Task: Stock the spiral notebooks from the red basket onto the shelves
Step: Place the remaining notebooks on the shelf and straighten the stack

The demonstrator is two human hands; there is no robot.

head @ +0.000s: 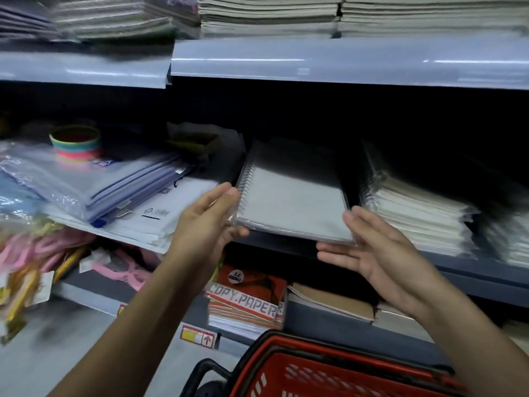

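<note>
A wrapped spiral notebook [292,196] with a pale cover lies half on the middle shelf [472,272], its near edge jutting over the shelf front. My left hand [209,222] grips its near left corner by the spiral, thumb on top and fingers below. My right hand [369,247] is spread flat at the near right corner, fingers straight and touching the edge. To the right sits a stack of wrapped spiral notebooks [415,210]. The red basket [329,371] is at the bottom of the view, below my arms.
Plastic folders and envelopes [114,202] fill the shelf to the left, with a rainbow-coloured ring [76,143] behind. Copy paper packs [246,302] and brown-cover pads [332,303] lie on the lower shelf. Paper stacks [269,15] load the top shelf.
</note>
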